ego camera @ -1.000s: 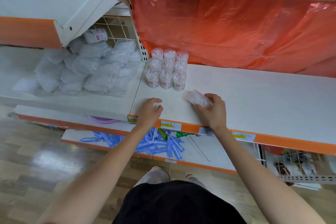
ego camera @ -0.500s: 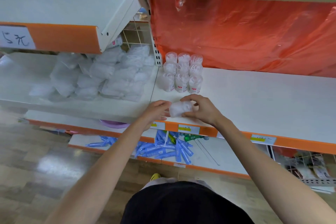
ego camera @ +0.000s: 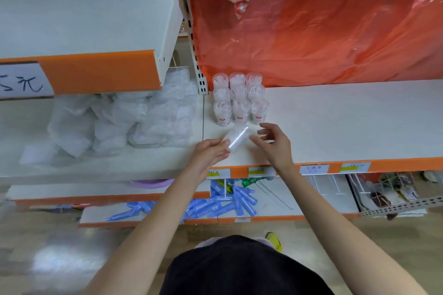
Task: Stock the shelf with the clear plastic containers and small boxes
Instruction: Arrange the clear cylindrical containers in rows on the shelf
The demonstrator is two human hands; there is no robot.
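obs: left hand, grip closed round the near end of one clear container, fingers and thumb wrapped round its wall. the container is tilted, its far end pointing toward the block of containers. it is held over the front part of the shelf; cannot tell whether it touches the board.

right hand: grip wide, fingers spread, holding nothing, just beside the container's far end. contact there is not resolvable.

block: three by three, all upright, at the left end of the shelf, back row against the orange sheet. bagged goods lie on the neighbouring shelf to the left, apart from the work.

handling (judgement): thin clear plastic with pale contents, so probably light. smooth wall, likely slippery, and likely to dent if squeezed hard. tall and narrow, so it will tip easily, and a nudge could knock over the front row. best hold: around the mid wall, thumb opposite fingers, light pressure. the free hand can steady the top while the base goes down.

step (judgement): turning it upright to start a new row just in front of the block.
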